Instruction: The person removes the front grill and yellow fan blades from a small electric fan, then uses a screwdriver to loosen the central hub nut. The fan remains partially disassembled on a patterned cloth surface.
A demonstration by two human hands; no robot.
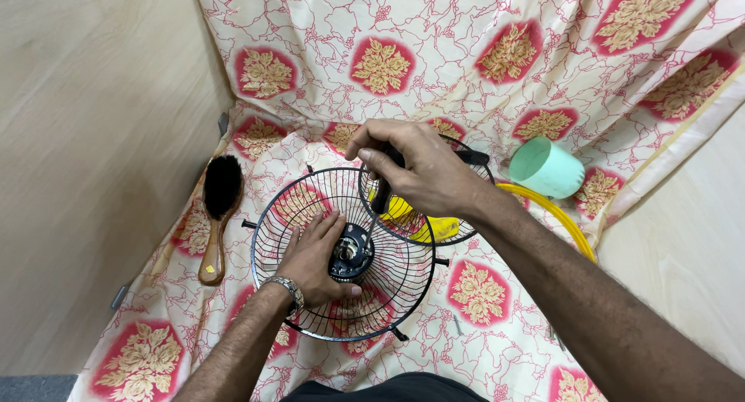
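Fan grille (pixel 310 293), black wire, round, lying flat on the floral cloth (pixel 481 348) in the middle of the view, with a black motor hub (pixel 351 254) at its centre. Left hand (pixel 314 258) laid palm down on the wires, fingers spread flat, thumb along the hub's lower edge; holding nothing, just pressing on the grille. Metal watch (pixel 287 287) on that wrist. Right hand (pixel 415 169) above the hub, fingers curled tight round the black handle of a screwdriver (pixel 380 199), held nearly upright, thin shaft running down to the hub's right side; whether the tip sits in a screw, cannot tell. Second grille (pixel 454 231), smaller in view, tilted and overlapping the first at its upper right, mostly hidden behind the right hand and wrist. Yellow fan blades (pixel 434 227) seen through its wires. Wooden brush (pixel 219 216) with dark bristles well to the left of the grille, handle pointing down, near the pale wooden wall (pixel 93 138). Mint-green cup (pixel 547 168) lying on its side at upper right, mouth facing left, apart from both grilles. Yellow ring (pixel 566 220) curving beneath the cup and passing behind the right forearm. Cloth draped up the back of the scene and over the surface below.
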